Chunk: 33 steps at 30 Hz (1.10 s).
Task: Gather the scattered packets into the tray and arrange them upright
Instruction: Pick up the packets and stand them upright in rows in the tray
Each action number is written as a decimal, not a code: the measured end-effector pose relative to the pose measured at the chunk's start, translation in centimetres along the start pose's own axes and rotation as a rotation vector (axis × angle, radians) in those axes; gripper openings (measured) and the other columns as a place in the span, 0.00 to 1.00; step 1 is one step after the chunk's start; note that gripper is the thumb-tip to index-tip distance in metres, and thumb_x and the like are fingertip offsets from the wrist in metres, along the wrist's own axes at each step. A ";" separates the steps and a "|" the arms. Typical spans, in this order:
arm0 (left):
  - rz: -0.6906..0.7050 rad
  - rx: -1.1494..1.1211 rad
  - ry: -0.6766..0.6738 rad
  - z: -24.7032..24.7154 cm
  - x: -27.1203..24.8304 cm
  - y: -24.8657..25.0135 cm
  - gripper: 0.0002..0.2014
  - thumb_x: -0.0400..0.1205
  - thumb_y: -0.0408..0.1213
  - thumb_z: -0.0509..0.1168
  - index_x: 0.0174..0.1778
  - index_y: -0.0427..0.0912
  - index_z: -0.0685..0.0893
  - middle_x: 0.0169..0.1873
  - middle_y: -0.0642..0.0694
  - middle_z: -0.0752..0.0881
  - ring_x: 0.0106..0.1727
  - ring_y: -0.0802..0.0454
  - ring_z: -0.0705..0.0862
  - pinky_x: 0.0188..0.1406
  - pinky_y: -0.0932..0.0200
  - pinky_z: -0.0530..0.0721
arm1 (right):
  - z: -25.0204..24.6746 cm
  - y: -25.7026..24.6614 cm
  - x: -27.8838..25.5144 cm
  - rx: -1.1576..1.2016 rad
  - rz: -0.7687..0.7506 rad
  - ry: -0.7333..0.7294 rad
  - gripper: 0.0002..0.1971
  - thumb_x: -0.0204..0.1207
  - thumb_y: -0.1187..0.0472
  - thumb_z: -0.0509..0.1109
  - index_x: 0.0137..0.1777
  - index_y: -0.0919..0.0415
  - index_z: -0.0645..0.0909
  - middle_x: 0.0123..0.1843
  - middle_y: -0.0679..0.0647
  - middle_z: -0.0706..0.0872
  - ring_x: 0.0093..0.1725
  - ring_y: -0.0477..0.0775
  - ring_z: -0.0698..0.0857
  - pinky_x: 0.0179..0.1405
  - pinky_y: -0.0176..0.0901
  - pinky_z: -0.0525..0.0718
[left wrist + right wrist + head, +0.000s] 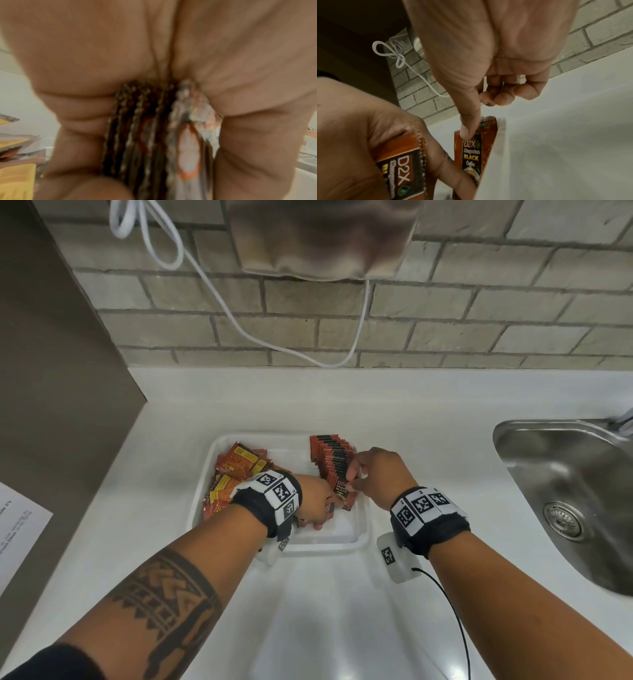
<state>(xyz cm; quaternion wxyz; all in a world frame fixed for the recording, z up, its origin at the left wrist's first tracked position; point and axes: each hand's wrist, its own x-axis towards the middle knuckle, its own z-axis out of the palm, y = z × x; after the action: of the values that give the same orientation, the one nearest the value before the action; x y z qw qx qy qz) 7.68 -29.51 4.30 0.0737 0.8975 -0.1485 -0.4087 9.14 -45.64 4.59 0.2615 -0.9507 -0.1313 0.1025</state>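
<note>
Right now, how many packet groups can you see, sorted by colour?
Brown-and-black packets: 2 groups, the upright row and the bunch gripped by the left hand.
Red-and-yellow packets: 1 loose heap.
Total: 3 groups.

Orange-black packets (334,462), white tray (359,537)

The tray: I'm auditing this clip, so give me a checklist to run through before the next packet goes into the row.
1. Tray flat on the counter: ok.
2. Row of black coffee packets standing upright along the tray's right side: ok.
3. Right hand steadying the front packet, thumb on its top: ok.
4. Left hand gripping a bundle of packets: ok.
5. Red and yellow packets upright: not ok, loosely piled.
6. Bundle count: cannot tell.
</note>
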 end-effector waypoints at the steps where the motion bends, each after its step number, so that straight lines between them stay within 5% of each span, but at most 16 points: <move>1: -0.001 -0.016 0.004 0.0 0.0 -0.1 0.26 0.81 0.37 0.72 0.77 0.46 0.78 0.42 0.45 0.90 0.36 0.49 0.85 0.34 0.61 0.83 | 0.0 0.0 0.0 0.006 0.002 -0.001 0.06 0.69 0.65 0.81 0.43 0.56 0.88 0.38 0.39 0.75 0.44 0.48 0.80 0.35 0.27 0.70; 4: 0.018 -0.032 0.039 0.0 -0.5 -0.3 0.31 0.82 0.37 0.72 0.82 0.52 0.73 0.39 0.52 0.85 0.36 0.53 0.82 0.30 0.66 0.79 | 0.0 0.0 -0.1 0.006 0.003 0.002 0.07 0.69 0.66 0.81 0.43 0.56 0.88 0.39 0.39 0.75 0.44 0.47 0.79 0.35 0.26 0.70; 9: 0.015 -0.035 0.034 0.1 -0.5 -0.5 0.31 0.80 0.41 0.73 0.81 0.51 0.74 0.59 0.48 0.87 0.53 0.49 0.85 0.40 0.63 0.82 | 0.1 0.0 -0.3 -0.045 0.001 -0.017 0.06 0.71 0.69 0.76 0.45 0.58 0.88 0.38 0.41 0.76 0.45 0.49 0.81 0.35 0.29 0.71; 14: 0.000 -0.050 0.034 0.2 -0.3 -0.4 0.24 0.79 0.40 0.75 0.72 0.44 0.82 0.60 0.45 0.88 0.57 0.47 0.86 0.59 0.54 0.84 | 0.3 -0.2 -0.4 -0.011 0.017 -0.020 0.08 0.73 0.72 0.73 0.41 0.57 0.87 0.38 0.41 0.78 0.45 0.50 0.83 0.38 0.34 0.75; 24: -0.032 -0.008 0.046 0.1 0.0 -0.2 0.23 0.78 0.43 0.76 0.68 0.43 0.83 0.60 0.43 0.87 0.55 0.47 0.85 0.47 0.59 0.82 | 0.7 0.1 -0.1 0.020 0.032 -0.025 0.14 0.72 0.73 0.72 0.35 0.51 0.83 0.35 0.41 0.81 0.40 0.47 0.81 0.33 0.27 0.72; 30: 0.017 -0.040 0.044 -0.1 -0.1 -0.6 0.28 0.78 0.44 0.76 0.75 0.48 0.80 0.64 0.47 0.86 0.57 0.50 0.84 0.51 0.60 0.83 | 0.1 0.0 -0.4 0.021 0.021 -0.024 0.11 0.73 0.71 0.73 0.38 0.53 0.84 0.34 0.39 0.77 0.34 0.38 0.75 0.31 0.24 0.67; 33: 0.043 -0.075 0.060 -0.5 -0.7 -1.4 0.25 0.76 0.46 0.77 0.70 0.49 0.84 0.60 0.48 0.89 0.56 0.50 0.87 0.55 0.57 0.87 | -0.2 0.0 -0.6 0.023 0.011 0.009 0.09 0.74 0.69 0.74 0.39 0.53 0.84 0.34 0.39 0.77 0.34 0.36 0.75 0.30 0.22 0.70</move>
<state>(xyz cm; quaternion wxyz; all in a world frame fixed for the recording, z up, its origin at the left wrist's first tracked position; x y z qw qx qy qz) 7.92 -27.99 4.72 0.1206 0.9025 -0.1500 -0.3852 8.60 -45.92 4.89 0.2723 -0.9489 -0.1237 0.1010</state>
